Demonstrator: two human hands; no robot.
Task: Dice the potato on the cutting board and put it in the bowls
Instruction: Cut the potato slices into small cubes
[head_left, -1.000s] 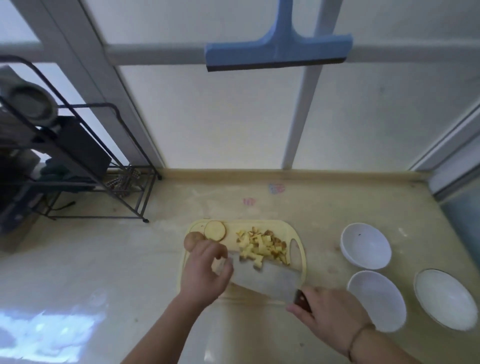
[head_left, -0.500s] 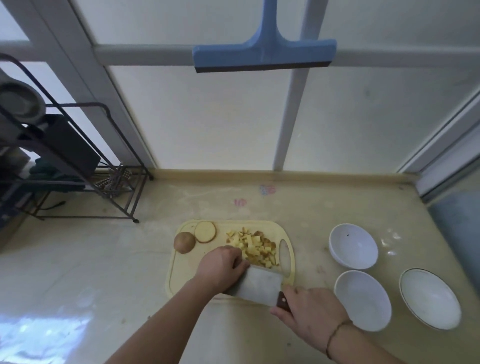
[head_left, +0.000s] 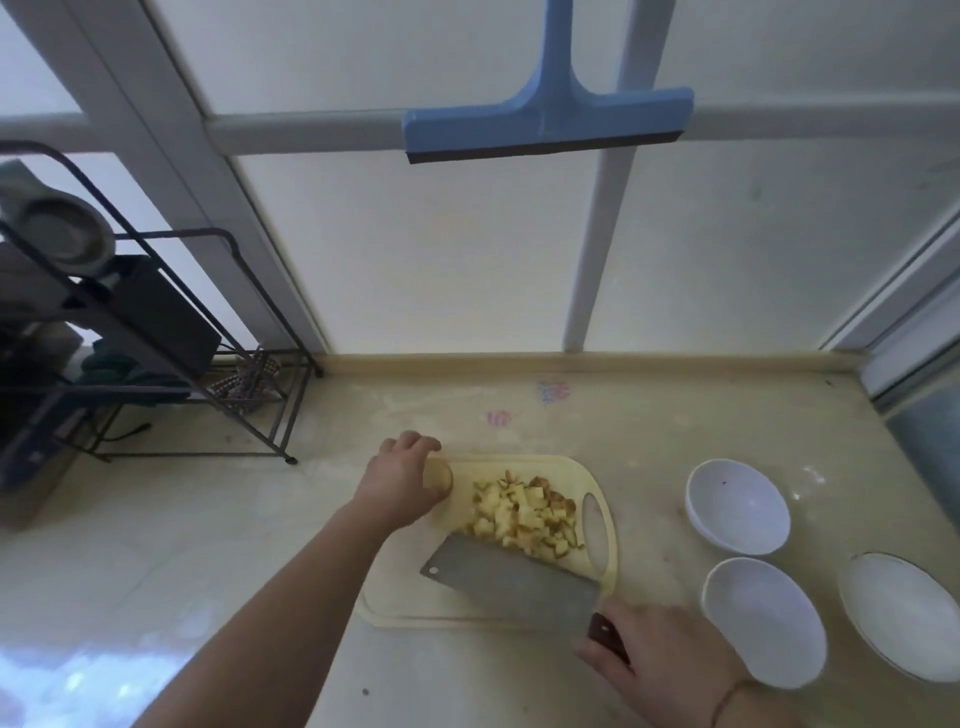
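A pale yellow cutting board lies on the counter with a heap of diced potato on its right half. My left hand reaches to the board's far left corner and curls over the uncut potato pieces there; a round slice shows beside the fingers. My right hand grips the dark handle of a cleaver, whose blade lies flat and slanted just in front of the diced heap. Three white bowls stand to the right, with no potato in them.
A black wire rack with dark items stands at the back left. A blue squeegee hangs on the window above. The counter's back edge runs along the window frame; a shiny wet patch lies at the near left.
My left hand has left the spot by the blade and moved up-left onto the potato pieces at the board's corner. The cleaver has shifted slightly toward the diced heap.
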